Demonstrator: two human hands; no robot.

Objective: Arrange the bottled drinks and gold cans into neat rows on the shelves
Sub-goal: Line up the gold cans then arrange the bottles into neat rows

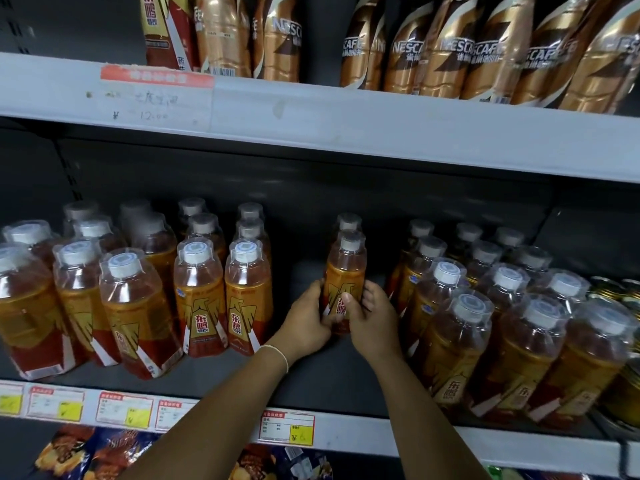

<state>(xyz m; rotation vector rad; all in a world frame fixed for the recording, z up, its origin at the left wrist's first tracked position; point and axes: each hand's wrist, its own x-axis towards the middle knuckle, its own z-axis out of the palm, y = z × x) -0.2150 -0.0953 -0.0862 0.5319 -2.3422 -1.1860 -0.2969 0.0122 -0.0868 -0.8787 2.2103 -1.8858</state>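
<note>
Item: front bottle [346, 282], upright, long axis vertical | Place: middle shelf [311, 386], open gap midway along, set back from front edge | Grip: left hand [304, 320] and right hand [374, 325] flanking lower label, fingers [367, 294] clamped round it, equally near

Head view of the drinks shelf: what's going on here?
A person grips one orange bottle with both hands, left hand and right hand wrapped round its lower label. It stands at the front of a single file on the middle shelf, with gaps between it and the left group and right group of bottles. Gold cans sit at the far right.
</note>
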